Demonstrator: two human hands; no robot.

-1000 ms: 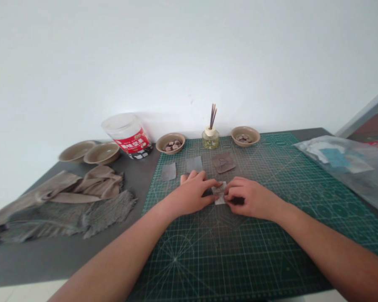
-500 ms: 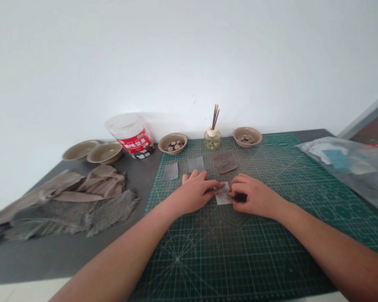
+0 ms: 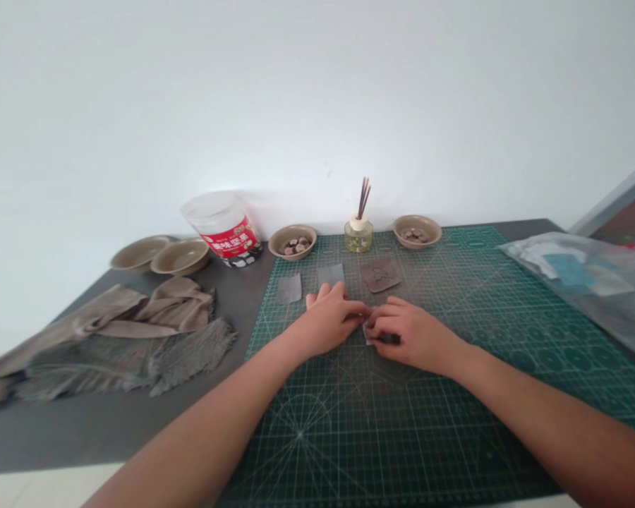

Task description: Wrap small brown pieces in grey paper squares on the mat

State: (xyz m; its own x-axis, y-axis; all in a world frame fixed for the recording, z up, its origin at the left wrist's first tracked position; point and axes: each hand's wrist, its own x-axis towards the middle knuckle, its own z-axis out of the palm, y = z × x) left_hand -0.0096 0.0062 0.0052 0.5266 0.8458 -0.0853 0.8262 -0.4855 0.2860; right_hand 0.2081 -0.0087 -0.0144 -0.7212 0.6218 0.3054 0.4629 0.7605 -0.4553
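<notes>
On the green cutting mat (image 3: 317,423), a small pale, faintly patterned piece of sheet (image 3: 367,334) lies between my hands, mostly covered by fingers. The thumb and index finger of my left hand (image 3: 331,317) close on its left side, while the other fingers rest forward on the mat. From the right, my right hand (image 3: 413,331) pinches the same piece with curled fingers. Just beyond are a grey square piece (image 3: 289,288), another grey piece (image 3: 331,273) partly behind my left fingers, and a brown square (image 3: 379,274) with a dark line drawing.
Bowls with small round pieces (image 3: 292,242) (image 3: 418,231) flank a reed diffuser (image 3: 358,235) by the wall. Left are two stacked-looking bowls (image 3: 180,257), a red-labelled tub (image 3: 230,233) and crumpled cloths (image 3: 137,331). A clear plastic bag (image 3: 587,282) lies right.
My right hand has moved left, close against my left fingertips, and now covers most of the pale piece, which showed more fully before. My left hand has hardly moved.
</notes>
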